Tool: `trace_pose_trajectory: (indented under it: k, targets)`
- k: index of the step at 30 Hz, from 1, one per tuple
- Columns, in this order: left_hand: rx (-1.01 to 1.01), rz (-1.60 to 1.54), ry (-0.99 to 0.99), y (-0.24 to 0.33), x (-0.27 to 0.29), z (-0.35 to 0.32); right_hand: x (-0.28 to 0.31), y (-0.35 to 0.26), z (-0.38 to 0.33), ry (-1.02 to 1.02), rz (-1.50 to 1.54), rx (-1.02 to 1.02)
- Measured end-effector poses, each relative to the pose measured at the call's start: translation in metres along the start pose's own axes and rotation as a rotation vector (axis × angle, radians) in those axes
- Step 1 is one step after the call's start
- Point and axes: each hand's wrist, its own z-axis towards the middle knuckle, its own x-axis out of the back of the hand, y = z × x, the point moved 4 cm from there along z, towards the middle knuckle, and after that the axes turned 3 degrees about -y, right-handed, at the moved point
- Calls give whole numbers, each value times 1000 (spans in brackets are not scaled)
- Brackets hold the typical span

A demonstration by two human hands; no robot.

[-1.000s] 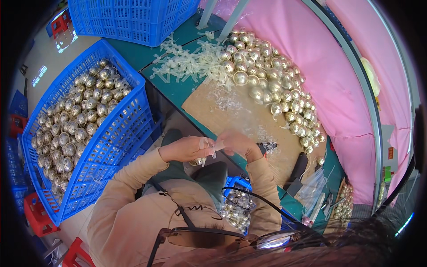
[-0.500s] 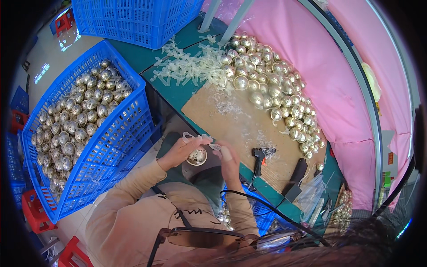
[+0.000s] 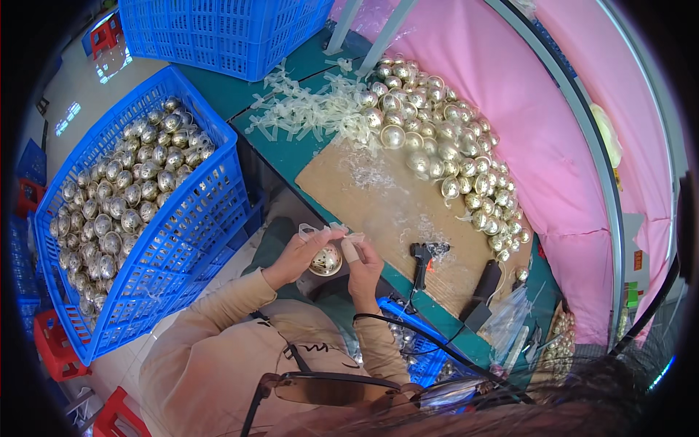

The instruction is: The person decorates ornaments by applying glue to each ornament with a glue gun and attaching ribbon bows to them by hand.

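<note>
My left hand (image 3: 300,254) and my right hand (image 3: 362,264) meet above my lap, at the near edge of the table. Between them they hold one shiny gold bauble (image 3: 325,260), with a pale translucent ribbon strip (image 3: 329,231) pinched over its top by the fingertips. My right fingers wear pale tape. A black glue gun (image 3: 420,260) lies on the brown cardboard mat (image 3: 378,204) just right of my hands.
A heap of gold baubles (image 3: 444,146) covers the far right of the green table (image 3: 291,156); pale ribbon strips (image 3: 313,109) are piled beside it. A blue crate of baubles (image 3: 124,197) stands at my left, another blue crate (image 3: 226,29) behind. Pink cloth (image 3: 539,146) lines the right.
My hands drew back from the cardboard mat toward my lap, and the glue gun now lies on the mat. Both hands now hold the bauble with the ribbon strip on top.
</note>
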Motion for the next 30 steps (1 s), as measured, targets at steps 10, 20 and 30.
trace_pose_trajectory:
  k: [10, 20, 30]
  targets:
    - [0, 48, 76, -1, -5, -6, -3, 5, 5, 133, 237, -51]
    - [9, 36, 26, -8, -5, -11, -15, 1, 3, 42, 280, -144]
    - [53, 161, -25, -9, 0, -18, 6, -7, 2, 84, 373, -184]
